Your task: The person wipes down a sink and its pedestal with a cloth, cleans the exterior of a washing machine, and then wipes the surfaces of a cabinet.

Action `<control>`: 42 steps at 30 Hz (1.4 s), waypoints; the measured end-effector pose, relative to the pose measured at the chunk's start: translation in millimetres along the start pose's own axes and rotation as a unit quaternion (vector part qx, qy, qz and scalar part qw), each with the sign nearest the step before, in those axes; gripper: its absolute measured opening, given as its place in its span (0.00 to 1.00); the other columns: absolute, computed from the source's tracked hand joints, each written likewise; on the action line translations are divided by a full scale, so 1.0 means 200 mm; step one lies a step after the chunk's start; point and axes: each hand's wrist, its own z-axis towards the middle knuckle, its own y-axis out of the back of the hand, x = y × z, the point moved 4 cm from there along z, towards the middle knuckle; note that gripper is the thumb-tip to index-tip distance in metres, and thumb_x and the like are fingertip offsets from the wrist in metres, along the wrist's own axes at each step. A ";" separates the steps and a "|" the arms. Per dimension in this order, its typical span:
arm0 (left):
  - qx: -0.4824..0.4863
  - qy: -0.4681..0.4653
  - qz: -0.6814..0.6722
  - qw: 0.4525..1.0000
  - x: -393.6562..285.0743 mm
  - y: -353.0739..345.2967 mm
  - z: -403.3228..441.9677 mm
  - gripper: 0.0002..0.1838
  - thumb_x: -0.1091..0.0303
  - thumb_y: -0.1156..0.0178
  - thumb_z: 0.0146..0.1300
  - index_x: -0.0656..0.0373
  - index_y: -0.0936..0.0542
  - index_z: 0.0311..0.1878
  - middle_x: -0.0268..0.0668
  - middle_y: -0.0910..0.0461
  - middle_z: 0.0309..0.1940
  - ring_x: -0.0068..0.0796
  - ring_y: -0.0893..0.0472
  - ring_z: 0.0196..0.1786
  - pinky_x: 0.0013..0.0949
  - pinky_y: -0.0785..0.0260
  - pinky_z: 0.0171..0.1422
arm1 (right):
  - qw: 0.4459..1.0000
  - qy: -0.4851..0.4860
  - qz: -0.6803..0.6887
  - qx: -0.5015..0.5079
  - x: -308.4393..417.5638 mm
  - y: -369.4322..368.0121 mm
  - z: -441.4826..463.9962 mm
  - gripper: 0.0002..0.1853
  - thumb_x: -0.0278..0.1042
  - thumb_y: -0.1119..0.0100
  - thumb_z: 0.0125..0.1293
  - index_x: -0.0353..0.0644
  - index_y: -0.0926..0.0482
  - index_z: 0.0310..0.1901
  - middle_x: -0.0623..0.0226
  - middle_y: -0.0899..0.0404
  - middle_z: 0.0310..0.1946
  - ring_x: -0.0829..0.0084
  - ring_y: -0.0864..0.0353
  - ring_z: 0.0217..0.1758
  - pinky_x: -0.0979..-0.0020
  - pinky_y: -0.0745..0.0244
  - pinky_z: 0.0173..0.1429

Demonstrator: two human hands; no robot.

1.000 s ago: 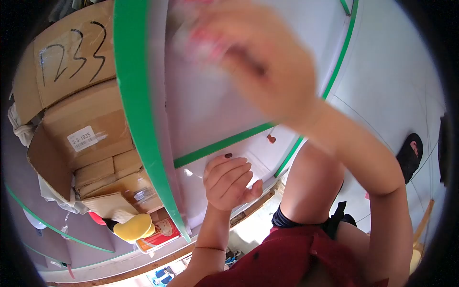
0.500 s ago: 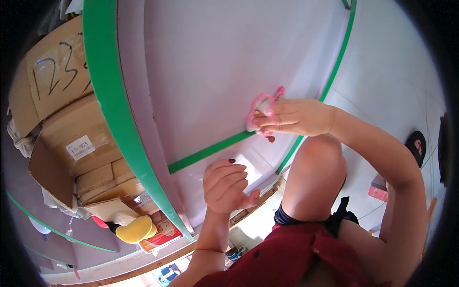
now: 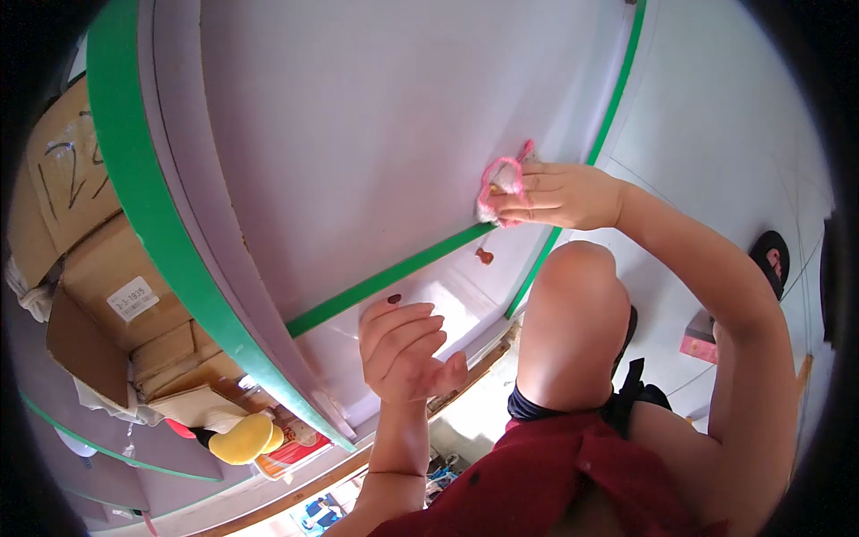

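Observation:
My right hand (image 3: 568, 195) presses a pink-edged whitish cloth (image 3: 506, 183) against the pale panel (image 3: 376, 116), just above the green strip (image 3: 394, 277) that crosses it. The fingers lie over the cloth's right part. A small reddish-brown knob (image 3: 484, 256) sits on the panel below the strip. My left hand (image 3: 404, 351) is held in front of the panel's lower part, palm partly up, fingers loosely curled and apart from the thumb, with nothing in it.
Cardboard boxes (image 3: 125, 295) fill the shelf space at left, beyond a curved green edge (image 3: 157, 206). A yellow object (image 3: 242, 440) lies below them. My bent knee (image 3: 577, 295) is under my right arm. A black sandal (image 3: 770, 261) and a pink-and-grey box (image 3: 701, 338) are on the floor at right.
My right hand came down from the upper panel with the cloth, then shifted slightly up and right. The view has turned, so the boxes sit farther left. My left hand keeps its curled pose.

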 end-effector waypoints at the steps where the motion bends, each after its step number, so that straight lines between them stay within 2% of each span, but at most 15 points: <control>1: -0.004 0.003 -0.004 1.000 0.00 -0.01 0.00 0.10 0.61 0.36 0.53 0.54 0.25 0.26 0.32 0.20 0.26 0.34 0.19 0.35 0.40 0.30 0.47 | 1.000 0.000 -0.001 0.007 0.00 -0.01 0.02 0.19 0.32 0.40 0.60 0.45 0.23 0.55 0.72 0.26 0.55 0.70 0.27 0.58 0.65 0.31 0.63; 4: 0.012 0.000 0.037 0.999 -0.02 -0.05 0.02 0.08 0.62 0.36 0.51 0.51 0.24 0.30 0.32 0.19 0.28 0.34 0.19 0.35 0.44 0.33 0.53 | 0.987 -0.001 0.019 -0.161 0.11 0.03 0.26 0.21 0.35 0.42 0.62 0.45 0.25 0.57 0.71 0.29 0.61 0.67 0.29 0.60 0.62 0.36 0.67; 6: 0.014 -0.038 0.037 0.998 -0.01 -0.04 -0.01 0.10 0.61 0.40 0.55 0.59 0.23 0.33 0.40 0.21 0.33 0.42 0.22 0.43 0.48 0.35 0.56 | 0.954 0.089 0.061 -0.279 0.21 0.09 0.49 0.20 0.34 0.50 0.64 0.43 0.27 0.58 0.67 0.30 0.63 0.64 0.32 0.65 0.62 0.38 0.70; 8: -0.018 -0.061 0.065 0.996 0.00 0.00 -0.03 0.13 0.61 0.41 0.57 0.60 0.24 0.40 0.42 0.22 0.41 0.44 0.25 0.50 0.50 0.38 0.61 | 0.937 0.078 0.146 -0.308 0.26 0.13 0.63 0.20 0.31 0.51 0.64 0.41 0.27 0.58 0.65 0.30 0.62 0.60 0.33 0.66 0.59 0.38 0.69; 11: -0.053 -0.083 0.101 0.990 0.05 -0.01 -0.01 0.18 0.62 0.41 0.58 0.60 0.28 0.49 0.42 0.25 0.49 0.46 0.27 0.56 0.53 0.44 0.67 | 0.959 0.131 0.112 -0.223 0.12 -0.05 0.39 0.20 0.30 0.48 0.64 0.41 0.26 0.58 0.65 0.30 0.62 0.61 0.32 0.65 0.60 0.37 0.68; 13: 0.001 -0.079 0.264 0.961 0.04 -0.06 0.03 0.19 0.62 0.41 0.58 0.58 0.28 0.51 0.42 0.25 0.51 0.45 0.28 0.58 0.52 0.45 0.67 | 0.984 0.083 0.082 -0.133 0.00 -0.14 0.09 0.21 0.31 0.48 0.66 0.44 0.29 0.61 0.67 0.33 0.64 0.62 0.32 0.64 0.62 0.35 0.67; 17: 0.052 -0.048 0.332 0.941 0.05 -0.16 0.07 0.12 0.62 0.38 0.58 0.50 0.23 0.45 0.28 0.19 0.41 0.31 0.21 0.51 0.39 0.49 0.66 | 0.993 -0.091 0.067 0.046 -0.14 -0.18 -0.37 0.18 0.35 0.48 0.67 0.43 0.28 0.58 0.67 0.28 0.53 0.65 0.31 0.60 0.64 0.32 0.62; 20: 0.040 -0.043 0.367 0.928 0.07 -0.19 0.10 0.07 0.61 0.37 0.58 0.46 0.20 0.39 0.20 0.18 0.33 0.23 0.19 0.44 0.35 0.50 0.65 | 0.978 -0.179 0.071 0.084 -0.19 -0.29 -0.56 0.13 0.35 0.49 0.68 0.39 0.24 0.49 0.67 0.28 0.49 0.67 0.31 0.58 0.64 0.31 0.59; 24: 0.033 -0.034 0.391 0.919 0.08 -0.22 0.09 0.04 0.60 0.38 0.58 0.42 0.22 0.36 0.16 0.19 0.31 0.20 0.20 0.41 0.35 0.50 0.63 | 0.978 -0.170 -0.087 0.083 -0.16 -0.44 -0.59 0.10 0.35 0.48 0.65 0.38 0.23 0.40 0.69 0.28 0.39 0.68 0.29 0.49 0.63 0.31 0.58; 28: 0.044 -0.023 0.405 0.913 0.07 -0.23 0.10 0.04 0.60 0.38 0.58 0.42 0.22 0.35 0.15 0.20 0.30 0.19 0.21 0.39 0.35 0.50 0.62 | 0.977 -0.176 -0.095 0.077 -0.23 -0.41 -0.60 0.05 0.34 0.45 0.60 0.44 0.24 0.32 0.71 0.28 0.29 0.68 0.28 0.42 0.65 0.32 0.55; 31: 0.056 -0.020 0.412 0.909 0.06 -0.23 0.10 0.03 0.59 0.39 0.59 0.42 0.23 0.34 0.15 0.20 0.29 0.19 0.22 0.38 0.35 0.50 0.61 | 0.970 -0.201 -0.051 0.130 -0.37 -0.30 -0.60 0.04 0.33 0.47 0.58 0.46 0.23 0.31 0.68 0.25 0.31 0.66 0.26 0.42 0.64 0.33 0.54; 33: 0.057 -0.019 0.411 0.910 0.06 -0.23 0.09 0.03 0.59 0.39 0.59 0.42 0.23 0.34 0.15 0.20 0.29 0.19 0.22 0.38 0.36 0.50 0.61 | 0.969 -0.230 -0.054 0.077 -0.57 -0.14 -0.67 0.04 0.31 0.47 0.56 0.46 0.23 0.31 0.66 0.23 0.35 0.64 0.25 0.43 0.63 0.33 0.53; 35: 0.059 -0.016 0.414 0.908 0.06 -0.23 0.09 0.03 0.58 0.39 0.60 0.41 0.23 0.33 0.15 0.20 0.29 0.19 0.22 0.39 0.36 0.50 0.60 | 0.945 -0.229 -0.230 0.051 -0.76 0.07 -0.73 0.04 0.31 0.46 0.57 0.45 0.23 0.34 0.67 0.23 0.37 0.62 0.26 0.45 0.61 0.34 0.55; 37: 0.053 -0.012 0.408 0.911 0.08 -0.24 0.08 0.04 0.57 0.39 0.60 0.42 0.22 0.33 0.16 0.20 0.29 0.19 0.22 0.40 0.36 0.50 0.60 | 0.892 -0.376 -0.235 0.082 -0.96 0.26 -0.71 0.06 0.30 0.48 0.57 0.44 0.22 0.35 0.64 0.22 0.37 0.60 0.26 0.47 0.61 0.33 0.55; 42: 0.024 0.007 0.382 0.924 0.11 -0.28 0.11 0.04 0.58 0.38 0.58 0.43 0.21 0.36 0.18 0.20 0.33 0.23 0.22 0.41 0.36 0.52 0.62 | 0.841 -0.448 -0.292 0.085 -0.82 0.00 -0.69 0.08 0.27 0.48 0.54 0.43 0.21 0.35 0.59 0.23 0.35 0.58 0.27 0.45 0.59 0.34 0.55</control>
